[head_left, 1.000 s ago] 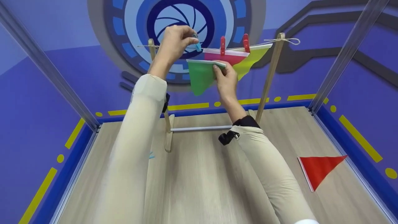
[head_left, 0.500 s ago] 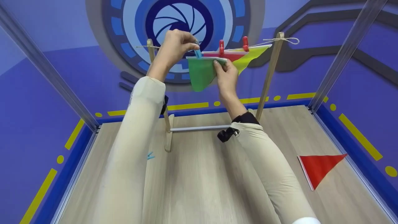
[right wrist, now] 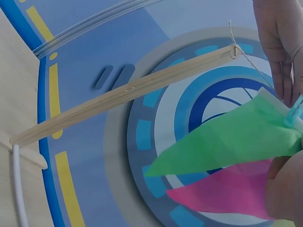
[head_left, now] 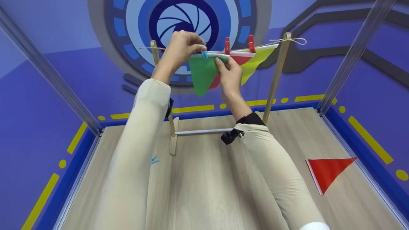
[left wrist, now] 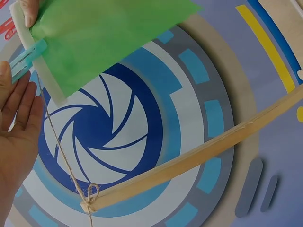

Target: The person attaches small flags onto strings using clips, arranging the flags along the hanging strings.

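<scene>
My left hand (head_left: 182,49) pinches a light blue clothespin (head_left: 205,55) between thumb and fingers. In the left wrist view the tip of the clothespin (left wrist: 35,50) overlaps the white top edge of a green triangular flag (left wrist: 94,52), beside the string. With thumb and fingers my right hand (head_left: 231,76) grips that same green flag (head_left: 201,72) near the right end of its white edge. Just right of it, a pink flag (head_left: 241,59) and a yellow flag (head_left: 260,62) hang from the string, with red clothespins (head_left: 227,45) on them.
Two wooden posts (head_left: 277,80) hold the string, joined low by a grey rod (head_left: 204,131). A red triangular flag (head_left: 329,172) lies on the wooden table at the right. Another blue clothespin (head_left: 154,159) lies by the left sleeve. Patterned walls surround the table.
The green flag has risen slightly to the string, in front of the pink one. The left hand has brought the blue clothespin down onto the flag's white edge.
</scene>
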### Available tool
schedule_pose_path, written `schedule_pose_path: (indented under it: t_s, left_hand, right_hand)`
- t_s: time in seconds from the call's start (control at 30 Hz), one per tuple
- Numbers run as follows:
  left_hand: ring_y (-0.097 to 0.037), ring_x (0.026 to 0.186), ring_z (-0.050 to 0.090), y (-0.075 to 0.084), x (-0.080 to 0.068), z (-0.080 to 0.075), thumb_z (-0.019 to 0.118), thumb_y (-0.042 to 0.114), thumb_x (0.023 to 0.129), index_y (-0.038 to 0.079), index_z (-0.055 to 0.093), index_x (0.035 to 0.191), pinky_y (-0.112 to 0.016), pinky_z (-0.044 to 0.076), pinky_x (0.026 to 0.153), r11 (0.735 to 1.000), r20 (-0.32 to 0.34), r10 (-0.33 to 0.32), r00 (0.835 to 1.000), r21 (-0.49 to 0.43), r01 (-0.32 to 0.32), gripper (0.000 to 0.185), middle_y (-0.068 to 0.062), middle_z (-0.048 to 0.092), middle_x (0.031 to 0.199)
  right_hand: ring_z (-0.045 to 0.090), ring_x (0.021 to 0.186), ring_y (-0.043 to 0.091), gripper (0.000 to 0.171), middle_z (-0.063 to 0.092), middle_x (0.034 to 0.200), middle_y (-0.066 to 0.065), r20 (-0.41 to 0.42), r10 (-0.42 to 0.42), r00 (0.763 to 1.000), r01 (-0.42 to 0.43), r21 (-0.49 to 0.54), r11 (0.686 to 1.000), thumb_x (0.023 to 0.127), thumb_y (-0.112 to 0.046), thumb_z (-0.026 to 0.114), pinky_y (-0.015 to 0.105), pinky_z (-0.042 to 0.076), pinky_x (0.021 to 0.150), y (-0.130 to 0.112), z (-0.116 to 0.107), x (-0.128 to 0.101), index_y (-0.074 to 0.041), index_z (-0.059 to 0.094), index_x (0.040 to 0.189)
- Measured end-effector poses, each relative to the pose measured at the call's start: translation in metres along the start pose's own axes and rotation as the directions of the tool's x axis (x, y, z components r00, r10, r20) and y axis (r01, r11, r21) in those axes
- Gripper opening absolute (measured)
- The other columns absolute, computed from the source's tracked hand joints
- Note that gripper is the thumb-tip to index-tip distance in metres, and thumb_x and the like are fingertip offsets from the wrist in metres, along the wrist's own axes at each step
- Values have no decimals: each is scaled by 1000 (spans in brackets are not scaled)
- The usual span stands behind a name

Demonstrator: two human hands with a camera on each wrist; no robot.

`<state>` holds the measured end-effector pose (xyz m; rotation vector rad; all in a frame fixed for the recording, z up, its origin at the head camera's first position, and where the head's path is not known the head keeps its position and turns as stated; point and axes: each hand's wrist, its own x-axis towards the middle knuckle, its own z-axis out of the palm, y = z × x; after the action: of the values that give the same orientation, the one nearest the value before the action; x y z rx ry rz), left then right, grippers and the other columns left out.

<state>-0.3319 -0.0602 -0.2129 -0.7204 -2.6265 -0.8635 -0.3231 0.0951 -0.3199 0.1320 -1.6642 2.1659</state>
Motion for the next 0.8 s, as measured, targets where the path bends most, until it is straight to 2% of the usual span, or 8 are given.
schedule_pose_path:
  t_s: [0.23,0.37,0.53,0.67,0.8]
  left_hand:
    - [-14,100,69,-1,1,1,60,26,102,7,74,119,-22,54,89,1000,34,12,999,12,-12,29,-7,74,113]
    - [-13,102,68,-3,0,2,60,26,102,8,69,127,-23,53,91,1000,47,22,999,9,-22,33,-6,72,117]
    - [-14,105,62,-4,-4,6,60,27,102,8,62,137,-25,51,92,1000,44,30,999,7,-31,39,-7,65,124]
    - [-18,115,61,-3,-5,11,62,24,102,7,58,141,-26,50,98,999,39,38,999,10,-39,43,-9,61,133]
    - [-21,125,57,-1,-8,16,63,21,102,6,56,141,-26,46,105,998,7,55,998,11,-55,42,-10,58,139]
  right_hand:
    - [63,118,19,26,69,125,9,23,-24,999,25,-39,999,102,-17,61,30,52,101,-1,-1,0,-5,68,124]
    - [64,117,20,28,69,126,10,47,-28,998,30,-33,999,102,-18,62,31,53,100,-1,-5,-1,-4,68,126]
    - [61,125,22,36,64,135,13,133,-28,991,27,6,1000,102,-15,62,32,49,106,4,-11,-7,-1,62,135]
    - [59,127,23,40,62,138,14,192,-30,981,38,-39,998,104,-17,59,38,48,108,11,-21,-14,-1,57,142]
    - [57,128,27,42,62,138,13,232,-28,972,51,-90,995,106,-21,57,42,50,102,18,-34,-19,-3,55,144]
